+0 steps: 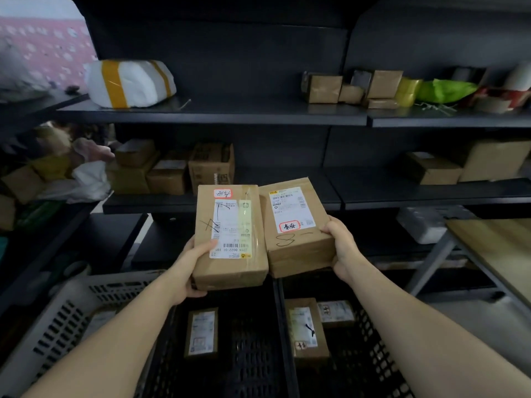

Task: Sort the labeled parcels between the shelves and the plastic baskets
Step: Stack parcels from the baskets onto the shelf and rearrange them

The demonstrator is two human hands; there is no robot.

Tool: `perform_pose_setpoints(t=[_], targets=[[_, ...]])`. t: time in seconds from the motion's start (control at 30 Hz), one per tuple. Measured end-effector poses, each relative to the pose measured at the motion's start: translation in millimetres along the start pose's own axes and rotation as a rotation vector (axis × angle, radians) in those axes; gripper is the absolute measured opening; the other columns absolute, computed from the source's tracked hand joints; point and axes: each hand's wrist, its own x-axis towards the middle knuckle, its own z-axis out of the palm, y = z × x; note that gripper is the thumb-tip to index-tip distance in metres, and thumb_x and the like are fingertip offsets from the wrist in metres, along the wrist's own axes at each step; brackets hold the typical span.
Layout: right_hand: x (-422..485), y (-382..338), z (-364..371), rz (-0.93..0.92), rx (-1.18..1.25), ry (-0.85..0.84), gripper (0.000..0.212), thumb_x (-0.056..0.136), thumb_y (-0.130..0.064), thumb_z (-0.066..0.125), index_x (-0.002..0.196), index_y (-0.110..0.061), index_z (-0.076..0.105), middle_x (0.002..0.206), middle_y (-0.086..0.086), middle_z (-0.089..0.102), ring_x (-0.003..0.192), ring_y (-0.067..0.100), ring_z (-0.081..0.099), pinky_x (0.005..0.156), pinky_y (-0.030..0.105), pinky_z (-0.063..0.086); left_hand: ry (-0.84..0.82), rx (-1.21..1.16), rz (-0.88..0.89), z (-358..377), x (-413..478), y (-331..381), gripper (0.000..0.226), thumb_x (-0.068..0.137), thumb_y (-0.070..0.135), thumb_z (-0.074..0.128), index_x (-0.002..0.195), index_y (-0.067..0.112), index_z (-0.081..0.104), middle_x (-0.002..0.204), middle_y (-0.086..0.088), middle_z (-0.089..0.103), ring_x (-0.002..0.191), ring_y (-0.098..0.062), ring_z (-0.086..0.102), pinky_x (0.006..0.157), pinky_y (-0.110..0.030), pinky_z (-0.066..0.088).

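Note:
Two brown cardboard parcels are held side by side above the baskets, in front of the dark shelves. My left hand (195, 262) grips the left parcel (230, 239), thumb on its white shipping label; a red-edged sticker sits near its top. My right hand (343, 248) grips the right parcel (296, 228) at its right edge; this one has a white label, a red-edged sticker and pen marks. Below, a black plastic basket (258, 340) holds one labeled parcel (201, 333), and a second black basket (370, 354) holds two parcels (307, 330).
A grey plastic basket (57, 326) stands at the lower left. The middle shelf (287, 193) carries brown boxes left and right. The upper shelf (215, 113) bears a white taped bundle (129, 83), small boxes and tape rolls. A wooden table (500, 245) stands at right.

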Motion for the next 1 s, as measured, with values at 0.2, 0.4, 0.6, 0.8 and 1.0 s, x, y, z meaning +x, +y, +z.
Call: perform_pose_setpoints(t=[0.2, 0.4, 0.6, 0.8, 1.0], targets=[[-1.8, 2.5, -18.4, 0.029, -0.056, 0.159, 0.043, 0.083, -0.031, 0.057, 0.126, -0.029, 0.056, 0.119, 0.006, 0.06, 0.1, 0.024, 0.057, 0.074, 0.036, 0.048, -0.077, 0.07, -0.051, 22.5, 29.3, 6.2, 0.055, 0.082, 0.048, 0.063, 0.132, 0.047, 0.04, 0.115, -0.005, 0.055, 0.096, -0.028, 0.053, 0.085, -0.055, 0.044], [-10.4, 30.3, -55.3, 0.09, -0.063, 0.303, 0.04, 0.088, -0.022, 0.058, 0.128, -0.019, 0.055, 0.102, 0.004, 0.06, 0.079, 0.016, 0.056, 0.058, 0.027, 0.042, -0.135, 0.15, -0.109, 59.8, 45.3, -22.1, 0.06, 0.08, 0.05, 0.065, 0.133, 0.048, 0.037, 0.118, -0.003, 0.055, 0.093, -0.027, 0.053, 0.088, -0.054, 0.041], [-9.5, 65.6, -57.6, 0.162, -0.122, 0.304, 0.048, 0.085, -0.026, 0.062, 0.132, -0.022, 0.053, 0.116, 0.011, 0.061, 0.095, 0.026, 0.06, 0.067, 0.032, 0.049, -0.085, 0.125, -0.078, 49.3, 46.4, -31.1, 0.063, 0.082, 0.04, 0.067, 0.137, 0.038, 0.036, 0.103, 0.001, 0.06, 0.083, -0.02, 0.057, 0.061, -0.031, 0.043], [5.6, 97.8, -10.2, 0.227, -0.172, 0.181, 0.047, 0.084, -0.031, 0.063, 0.13, -0.03, 0.054, 0.119, 0.008, 0.058, 0.099, 0.026, 0.058, 0.068, 0.035, 0.051, 0.138, 0.003, -0.033, -5.8, 43.7, -42.5, 0.063, 0.083, 0.039, 0.067, 0.139, 0.037, 0.036, 0.113, 0.001, 0.059, 0.079, -0.017, 0.056, 0.055, -0.03, 0.04], [20.4, 148.8, 47.7, 0.27, -0.229, 0.044, 0.047, 0.081, -0.033, 0.064, 0.127, -0.028, 0.056, 0.119, 0.006, 0.057, 0.101, 0.024, 0.055, 0.075, 0.036, 0.048, 0.244, -0.076, 0.023, -36.9, 33.9, -79.4, 0.057, 0.087, 0.038, 0.063, 0.137, 0.04, 0.037, 0.1, 0.011, 0.058, 0.08, -0.009, 0.054, 0.057, -0.028, 0.037]])
